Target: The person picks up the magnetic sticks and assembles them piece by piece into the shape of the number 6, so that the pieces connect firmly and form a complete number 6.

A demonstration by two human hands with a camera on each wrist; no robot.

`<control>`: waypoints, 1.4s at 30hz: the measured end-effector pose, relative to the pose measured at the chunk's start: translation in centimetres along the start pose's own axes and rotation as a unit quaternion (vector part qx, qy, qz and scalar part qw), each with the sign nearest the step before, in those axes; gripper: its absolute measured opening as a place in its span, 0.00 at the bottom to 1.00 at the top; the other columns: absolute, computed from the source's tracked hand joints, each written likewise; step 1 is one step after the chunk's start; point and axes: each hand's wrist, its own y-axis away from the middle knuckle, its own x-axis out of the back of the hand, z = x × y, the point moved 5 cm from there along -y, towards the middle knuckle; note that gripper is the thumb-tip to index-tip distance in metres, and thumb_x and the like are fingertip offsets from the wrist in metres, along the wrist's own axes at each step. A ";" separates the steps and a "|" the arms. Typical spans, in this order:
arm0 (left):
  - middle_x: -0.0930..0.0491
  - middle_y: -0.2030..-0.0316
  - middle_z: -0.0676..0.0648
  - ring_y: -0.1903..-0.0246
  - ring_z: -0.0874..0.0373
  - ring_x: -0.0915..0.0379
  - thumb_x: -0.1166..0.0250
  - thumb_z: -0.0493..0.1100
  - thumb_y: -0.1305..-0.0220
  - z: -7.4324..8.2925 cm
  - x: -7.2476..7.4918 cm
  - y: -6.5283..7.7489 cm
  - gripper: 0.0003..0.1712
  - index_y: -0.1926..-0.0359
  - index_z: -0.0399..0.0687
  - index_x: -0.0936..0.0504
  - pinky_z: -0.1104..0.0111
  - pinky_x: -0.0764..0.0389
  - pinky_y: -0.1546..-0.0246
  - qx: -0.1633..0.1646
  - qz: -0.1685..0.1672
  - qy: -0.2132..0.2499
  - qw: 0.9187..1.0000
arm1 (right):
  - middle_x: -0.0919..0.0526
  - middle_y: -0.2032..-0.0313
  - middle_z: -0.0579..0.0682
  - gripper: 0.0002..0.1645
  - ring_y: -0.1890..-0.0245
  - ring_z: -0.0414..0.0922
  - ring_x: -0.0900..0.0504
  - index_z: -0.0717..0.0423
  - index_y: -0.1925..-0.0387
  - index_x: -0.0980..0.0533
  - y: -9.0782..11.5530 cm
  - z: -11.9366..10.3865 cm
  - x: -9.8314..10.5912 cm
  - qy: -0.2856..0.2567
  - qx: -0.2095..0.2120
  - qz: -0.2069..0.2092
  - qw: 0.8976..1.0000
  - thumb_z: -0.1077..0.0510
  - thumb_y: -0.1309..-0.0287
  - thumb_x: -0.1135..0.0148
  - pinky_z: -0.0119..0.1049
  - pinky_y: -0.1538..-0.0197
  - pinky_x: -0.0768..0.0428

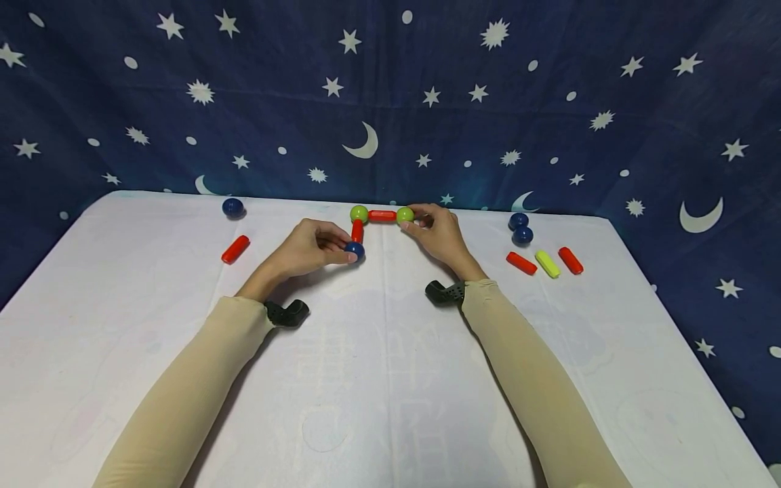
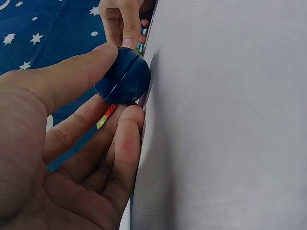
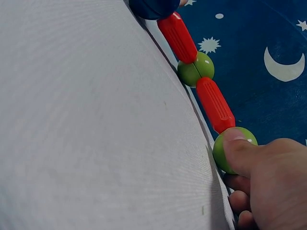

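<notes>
Red rods and balls form a joined L at the far middle of the table. My left hand (image 1: 308, 249) pinches the blue ball (image 1: 355, 253) at its near end, thumb on top in the left wrist view. From that ball a red rod (image 1: 357, 231) runs back to a green ball (image 1: 359, 214) at the corner. A second red rod (image 1: 382, 215) leads right to another green ball (image 1: 405, 215), which my right hand (image 1: 443, 234) holds between thumb and fingers. The right wrist view shows this chain of rods and balls in line.
On the left lie a blue ball (image 1: 233, 208) and a red rod (image 1: 235, 249). To the right are two blue balls (image 1: 523, 236), two red rods (image 1: 570, 260) and a yellow-green rod (image 1: 547, 263). A starry blue cloth (image 1: 390, 102) hangs behind the white table (image 1: 366, 379).
</notes>
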 end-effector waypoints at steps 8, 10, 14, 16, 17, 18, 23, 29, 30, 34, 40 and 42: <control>0.17 0.62 0.42 0.63 0.49 0.24 0.21 0.41 0.45 0.2 -0.2 -0.1 0.20 0.53 0.36 0.15 0.70 0.23 0.61 -0.008 0.000 -0.010 1.000 | 0.17 0.51 0.56 0.25 0.56 0.49 0.21 0.59 0.40 0.20 0.0 0.1 -0.1 0.004 -0.001 -0.001 1.000 0.56 0.37 0.29 0.42 0.51 0.23; 0.17 0.62 0.42 0.63 0.50 0.24 0.21 0.41 0.45 0.2 -0.2 -0.1 0.20 0.53 0.36 0.15 0.70 0.23 0.61 -0.008 0.001 -0.011 1.000 | 0.17 0.51 0.56 0.25 0.56 0.49 0.21 0.59 0.40 0.21 0.0 0.1 -0.1 0.003 0.000 -0.001 1.000 0.56 0.37 0.29 0.42 0.51 0.23; 0.17 0.62 0.42 0.63 0.50 0.24 0.21 0.41 0.45 0.3 -0.2 0.0 0.20 0.54 0.36 0.15 0.71 0.23 0.61 -0.008 0.002 -0.012 1.000 | 0.17 0.51 0.56 0.25 0.56 0.49 0.21 0.59 0.40 0.21 0.0 0.1 -0.1 0.003 0.002 -0.002 1.000 0.56 0.36 0.29 0.42 0.52 0.24; 0.17 0.62 0.42 0.63 0.50 0.24 0.21 0.41 0.45 0.3 -0.2 0.0 0.20 0.54 0.36 0.15 0.71 0.22 0.61 -0.008 0.001 -0.011 1.000 | 0.17 0.51 0.56 0.25 0.56 0.49 0.21 0.59 0.40 0.20 0.0 0.1 -0.1 0.002 0.005 -0.002 1.000 0.56 0.36 0.29 0.42 0.51 0.23; 0.17 0.62 0.42 0.63 0.50 0.24 0.21 0.41 0.45 0.3 -0.2 0.0 0.20 0.53 0.36 0.15 0.71 0.22 0.61 -0.007 0.000 -0.011 1.000 | 0.17 0.51 0.56 0.25 0.56 0.49 0.21 0.59 0.40 0.20 0.0 0.1 -0.1 0.001 0.005 -0.001 1.000 0.56 0.36 0.29 0.42 0.52 0.23; 0.17 0.62 0.42 0.63 0.50 0.24 0.21 0.41 0.45 0.3 -0.2 0.0 0.21 0.53 0.36 0.15 0.71 0.22 0.61 -0.007 -0.001 -0.010 1.000 | 0.17 0.51 0.56 0.25 0.56 0.49 0.21 0.59 0.40 0.20 0.0 0.1 -0.1 0.000 0.005 -0.001 1.000 0.56 0.37 0.29 0.42 0.51 0.23; 0.16 0.62 0.42 0.63 0.50 0.23 0.20 0.42 0.45 0.2 0.3 0.1 0.22 0.53 0.36 0.15 0.72 0.22 0.61 -0.006 -0.006 -0.006 1.000 | 0.17 0.50 0.56 0.25 0.56 0.49 0.21 0.58 0.40 0.20 0.0 0.2 -0.1 0.002 0.004 -0.001 1.000 0.55 0.37 0.29 0.42 0.51 0.24; 0.15 0.58 0.41 0.61 0.49 0.22 0.22 0.44 0.42 0.1 2.5 0.5 0.24 0.49 0.35 0.15 0.71 0.23 0.59 -0.010 0.022 -0.030 0.999 | 0.17 0.50 0.55 0.25 0.56 0.49 0.21 0.57 0.40 0.20 0.1 0.2 -0.1 0.006 0.002 0.001 1.000 0.55 0.37 0.29 0.42 0.51 0.24; 0.15 0.58 0.41 0.61 0.49 0.22 0.23 0.44 0.41 0.0 3.1 0.7 0.24 0.48 0.35 0.16 0.71 0.23 0.59 -0.009 0.033 -0.035 0.999 | 0.17 0.50 0.55 0.25 0.56 0.49 0.21 0.57 0.40 0.20 0.1 0.2 -0.1 0.005 0.002 0.001 1.000 0.55 0.37 0.29 0.42 0.52 0.24; 0.15 0.56 0.40 0.60 0.51 0.20 0.24 0.44 0.40 -0.6 5.6 1.5 0.24 0.47 0.34 0.16 0.73 0.23 0.60 0.007 0.084 -0.036 0.996 | 0.17 0.51 0.55 0.25 0.57 0.49 0.22 0.57 0.40 0.20 0.0 0.2 -0.1 0.002 -0.003 0.002 1.000 0.55 0.37 0.29 0.41 0.52 0.24; 0.15 0.54 0.40 0.61 0.58 0.19 0.24 0.47 0.40 -1.8 8.8 2.7 0.25 0.46 0.37 0.16 0.73 0.23 0.61 0.036 0.147 -0.041 0.988 | 0.17 0.50 0.55 0.25 0.56 0.49 0.22 0.57 0.40 0.20 0.1 0.3 -0.2 0.001 -0.014 0.000 1.000 0.55 0.37 0.29 0.42 0.51 0.24; 0.15 0.52 0.39 0.60 0.57 0.19 0.24 0.48 0.40 -2.1 9.6 3.2 0.26 0.45 0.38 0.16 0.72 0.23 0.61 0.049 0.157 -0.047 0.985 | 0.17 0.50 0.54 0.26 0.56 0.49 0.23 0.56 0.39 0.20 0.2 0.3 -0.2 0.001 -0.016 0.000 1.000 0.54 0.37 0.29 0.42 0.51 0.24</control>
